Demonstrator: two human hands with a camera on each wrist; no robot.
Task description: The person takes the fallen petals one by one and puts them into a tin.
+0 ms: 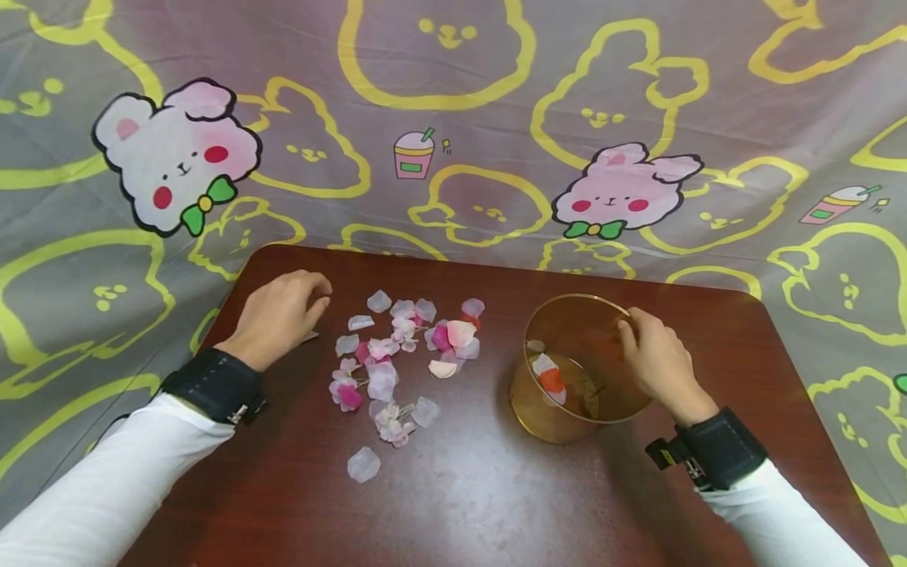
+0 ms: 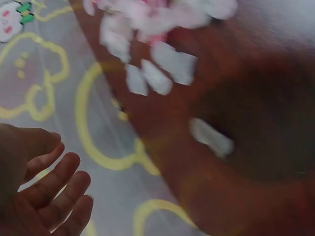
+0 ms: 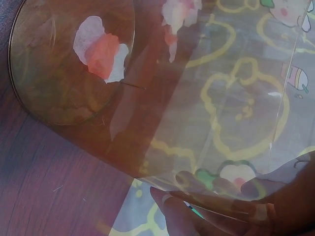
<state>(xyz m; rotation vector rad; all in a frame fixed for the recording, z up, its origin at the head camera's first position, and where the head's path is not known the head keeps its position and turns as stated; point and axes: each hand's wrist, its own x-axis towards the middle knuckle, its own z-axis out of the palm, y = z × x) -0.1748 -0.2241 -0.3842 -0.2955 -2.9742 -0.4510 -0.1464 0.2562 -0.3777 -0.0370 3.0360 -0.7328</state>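
My right hand (image 1: 659, 362) grips the rim of a clear amber bucket (image 1: 538, 413) on the right half of the table, its thumb and fingers on either side of the wall. Inside the bucket lie a few petals (image 3: 101, 56), orange-red and whitish. At the left, my left hand (image 1: 279, 315) hovers over the table with loosely bent fingers and nothing between them. A pale petal (image 2: 211, 137) lies on the wood near it. Between the hands spreads a loose group of artificial petals and small blossoms (image 1: 383, 382), white, pink and magenta.
The dark reddish-brown wooden table (image 1: 453, 504) has rounded far corners. A grey curtain (image 1: 482, 142) with yellow outlines and cartoon rabbits hangs behind and beside it. One single white petal (image 1: 364, 465) lies apart, nearer the front.
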